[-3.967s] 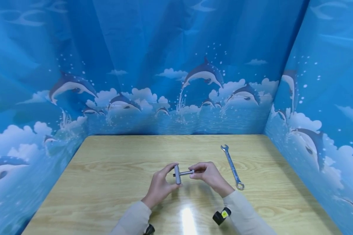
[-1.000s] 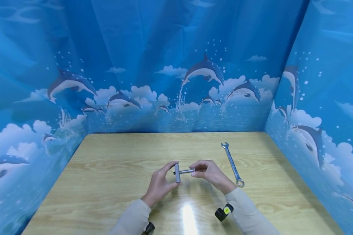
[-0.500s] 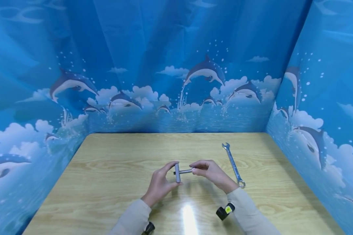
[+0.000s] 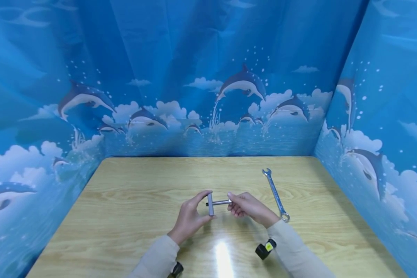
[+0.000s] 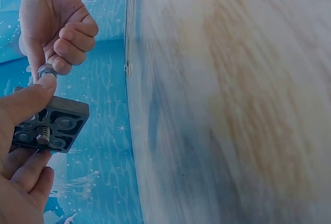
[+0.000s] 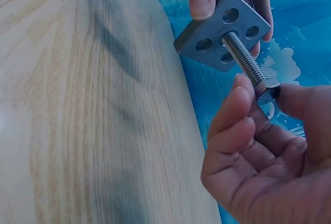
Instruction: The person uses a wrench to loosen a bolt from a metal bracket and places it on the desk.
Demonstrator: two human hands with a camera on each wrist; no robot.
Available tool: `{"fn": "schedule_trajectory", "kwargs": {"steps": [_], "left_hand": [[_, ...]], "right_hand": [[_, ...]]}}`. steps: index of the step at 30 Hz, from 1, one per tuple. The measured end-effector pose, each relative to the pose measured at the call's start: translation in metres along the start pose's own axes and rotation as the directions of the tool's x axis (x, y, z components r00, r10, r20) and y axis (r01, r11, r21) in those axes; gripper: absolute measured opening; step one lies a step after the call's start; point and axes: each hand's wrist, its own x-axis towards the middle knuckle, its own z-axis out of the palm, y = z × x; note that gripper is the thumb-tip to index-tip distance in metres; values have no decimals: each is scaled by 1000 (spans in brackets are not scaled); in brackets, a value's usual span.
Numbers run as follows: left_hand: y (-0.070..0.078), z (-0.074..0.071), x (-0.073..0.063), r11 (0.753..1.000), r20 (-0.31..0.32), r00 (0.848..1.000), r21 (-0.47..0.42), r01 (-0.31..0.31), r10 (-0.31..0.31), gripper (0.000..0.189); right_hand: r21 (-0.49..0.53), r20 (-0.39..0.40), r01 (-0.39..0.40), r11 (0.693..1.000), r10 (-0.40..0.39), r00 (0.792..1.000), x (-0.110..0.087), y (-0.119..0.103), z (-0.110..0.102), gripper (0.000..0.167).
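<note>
My left hand (image 4: 190,217) grips a grey square plate (image 6: 199,45) by its opposite edges, thumb on one side and fingers on the other. Several round holes surround the plate's middle. Through its centre runs a threaded hex bolt (image 6: 243,58), whose tip pokes out of the ribbed back face in the left wrist view. At the other end my right hand (image 4: 251,208) pinches the bolt's head (image 6: 269,90) between thumb and index finger, the remaining fingers curled. Both hands hold the pieces above the wooden table (image 4: 142,185).
A combination wrench (image 4: 275,193) lies on the table just beyond my right wrist, open end away from me. Blue dolphin-print curtains (image 4: 180,77) stand along the table's back and sides. Each wrist carries a black camera (image 4: 263,251).
My right hand has changed its grip on the bolt head: its fingers, stretched forward before, are now curled under with the thumb on top. The left hand and plate have barely moved.
</note>
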Motion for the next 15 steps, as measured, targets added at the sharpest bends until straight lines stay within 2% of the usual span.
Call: {"fn": "schedule_trajectory", "kwargs": {"steps": [6,10,15], "left_hand": [[0,-1,1,1000,4,1000,1,0,0,76],[0,-1,0,1000,14,1000,-4,11,-11,76],[1,-1,0,1000,24,999,-23,22,-21,77]], "right_hand": [[-1,-12,27,1000,-27,1000,-2,-2,-2,48],[-17,-61,66,998,-67,996,-4,-3,-2,33],[-42,-139,106,993,-111,984,-6,-5,0,38]]}}
